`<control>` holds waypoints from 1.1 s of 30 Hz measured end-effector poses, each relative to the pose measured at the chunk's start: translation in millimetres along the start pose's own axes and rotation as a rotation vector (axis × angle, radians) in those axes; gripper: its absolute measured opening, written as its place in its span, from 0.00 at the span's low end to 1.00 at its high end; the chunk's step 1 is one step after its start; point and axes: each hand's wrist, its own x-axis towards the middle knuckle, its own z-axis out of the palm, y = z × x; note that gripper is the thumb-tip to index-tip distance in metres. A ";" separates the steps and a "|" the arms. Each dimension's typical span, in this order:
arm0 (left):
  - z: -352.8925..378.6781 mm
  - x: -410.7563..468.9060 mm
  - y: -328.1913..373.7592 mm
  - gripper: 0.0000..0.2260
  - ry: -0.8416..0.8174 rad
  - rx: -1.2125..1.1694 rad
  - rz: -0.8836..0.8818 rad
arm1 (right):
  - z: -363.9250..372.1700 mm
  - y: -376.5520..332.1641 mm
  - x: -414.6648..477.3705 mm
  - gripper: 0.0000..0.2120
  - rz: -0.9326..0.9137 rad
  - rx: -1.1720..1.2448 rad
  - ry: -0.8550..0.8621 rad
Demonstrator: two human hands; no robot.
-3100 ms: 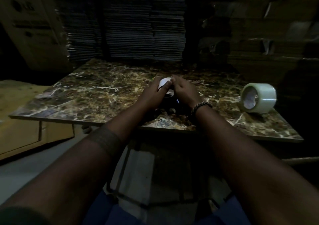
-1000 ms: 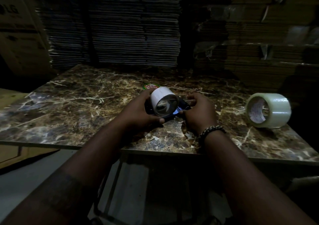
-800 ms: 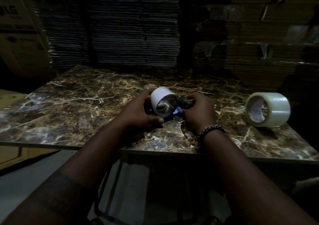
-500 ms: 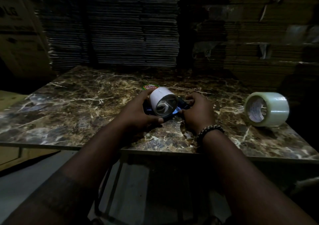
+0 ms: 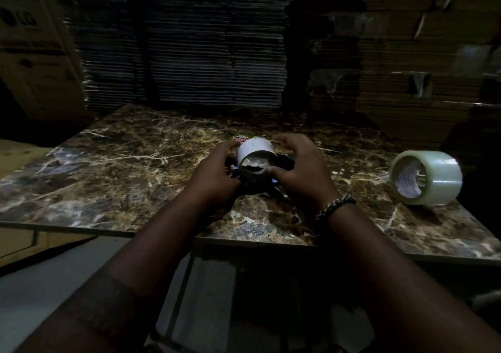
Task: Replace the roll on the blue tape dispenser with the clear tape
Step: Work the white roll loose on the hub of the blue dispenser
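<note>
Head view: both hands' grip pinches the white core; clear tape lies well right.

two hands, one dispenser, two tape rolls

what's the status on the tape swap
Left hand and right hand both on dispenser, old white core still mounted. Clear tape waiting at right, untouched. Nothing blocking.
</note>
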 end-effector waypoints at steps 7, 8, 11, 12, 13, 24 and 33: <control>-1.6 4.4 -3.1 0.38 -0.024 -0.088 -0.038 | -4.9 -45.1 59.7 0.31 -0.218 -0.368 -0.443; -2.5 4.7 -2.3 0.39 -0.029 -0.071 -0.038 | -4.2 -50.7 66.2 0.30 -0.228 -0.413 -0.493; -4.5 3.7 -0.4 0.40 -0.024 -0.021 -0.030 | -2.1 -60.4 78.7 0.25 -0.266 -0.496 -0.589; -4.5 3.4 -0.5 0.40 -0.021 -0.022 -0.033 | -2.8 -60.8 81.4 0.24 -0.269 -0.492 -0.599; -3.9 3.0 -1.0 0.40 -0.017 -0.027 -0.041 | -4.1 -59.6 83.7 0.22 -0.259 -0.473 -0.602; 2.4 6.3 -2.5 0.39 0.001 -0.123 -0.100 | -29.3 -18.9 75.9 0.26 -0.084 0.109 -0.472; 0.8 7.1 0.4 0.44 0.007 0.004 -0.103 | -32.6 28.7 52.4 0.24 0.134 0.582 -0.282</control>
